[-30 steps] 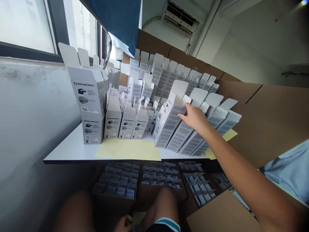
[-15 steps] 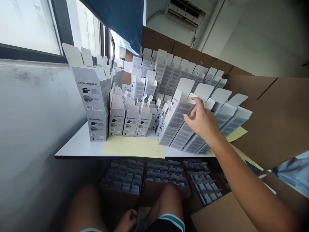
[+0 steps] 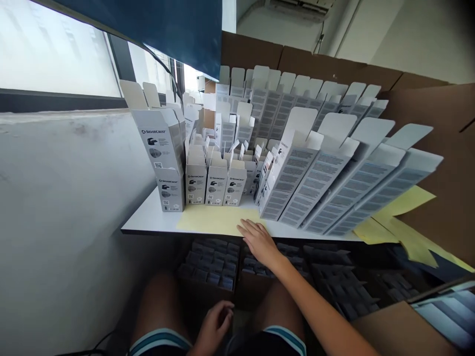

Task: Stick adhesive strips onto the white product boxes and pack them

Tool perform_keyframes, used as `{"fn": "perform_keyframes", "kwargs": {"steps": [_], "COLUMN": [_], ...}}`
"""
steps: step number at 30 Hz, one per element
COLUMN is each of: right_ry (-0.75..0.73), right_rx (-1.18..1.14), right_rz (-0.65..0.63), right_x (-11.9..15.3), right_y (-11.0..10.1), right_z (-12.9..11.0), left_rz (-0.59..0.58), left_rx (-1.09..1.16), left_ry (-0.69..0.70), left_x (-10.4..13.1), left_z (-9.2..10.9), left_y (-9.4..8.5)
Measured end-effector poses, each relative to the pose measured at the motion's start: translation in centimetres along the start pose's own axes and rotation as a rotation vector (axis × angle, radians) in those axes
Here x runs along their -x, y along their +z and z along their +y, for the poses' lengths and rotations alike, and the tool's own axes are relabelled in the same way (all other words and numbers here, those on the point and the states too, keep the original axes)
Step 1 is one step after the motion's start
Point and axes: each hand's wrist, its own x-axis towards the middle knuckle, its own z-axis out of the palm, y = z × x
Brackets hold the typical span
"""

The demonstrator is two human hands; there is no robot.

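My right hand (image 3: 260,242) lies at the front edge of the white table, fingers stretched out over a pale yellow sheet (image 3: 211,217). Nothing is in its grip. Down between my thighs rests my left hand (image 3: 215,321), loosely curled, thumb apart from the fingers, and no object shows in it. To the right of the sheet stands a row of tall printed cartons (image 3: 289,183) with their top flaps up, leaning slightly. Behind the sheet are several short SilverCrest cartons (image 3: 216,185), and two stacked SilverCrest cartons (image 3: 158,148) stand at the left end.
More flap-up cartons (image 3: 274,106) line the back, before a brown cardboard wall (image 3: 252,49). Under the table, boxes hold packed cartons (image 3: 211,262). Yellow paper strips (image 3: 401,222) lie at the right. A dark blue panel (image 3: 178,29) hangs above; a white wall (image 3: 67,222) bounds the left.
My right hand has come away from the tops of the tall cartons, moving down and left onto the yellow sheet. The view has tilted down and shifted.
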Motion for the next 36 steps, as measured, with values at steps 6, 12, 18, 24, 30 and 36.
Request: {"fn": "perform_keyframes", "kwargs": {"steps": [6,12,18,24,30,36], "right_ry": [-0.016,-0.030,-0.018,0.074,0.184,0.220], "right_rx": [-0.021,-0.058,-0.161,-0.353,-0.528,-0.667], "right_rz": [0.095,0.118,0.179,0.094,0.083,0.021], "right_x": [0.3,0.6,1.5,1.4,0.4,0.5], "right_y": [0.1,-0.3,0.0,-1.6,-1.6,-1.6], "right_z": [0.6,0.1,-0.2,2.1,4.8,5.3], "left_rz": [0.261,0.374,0.151,0.245,0.333,0.446], "left_rx": [-0.153,-0.593,-1.048,-1.113,-1.089,-1.093], "left_ry": [0.438,0.755,0.442,0.463,0.577,0.717], "left_x": [-0.2,-5.2,-7.4,-6.3,-3.2,3.4], "left_z": [9.9,22.4,22.8,21.7,22.0,22.6], "left_y": [-4.6,-11.7,-15.8,-16.9,-16.3,-17.1]}}
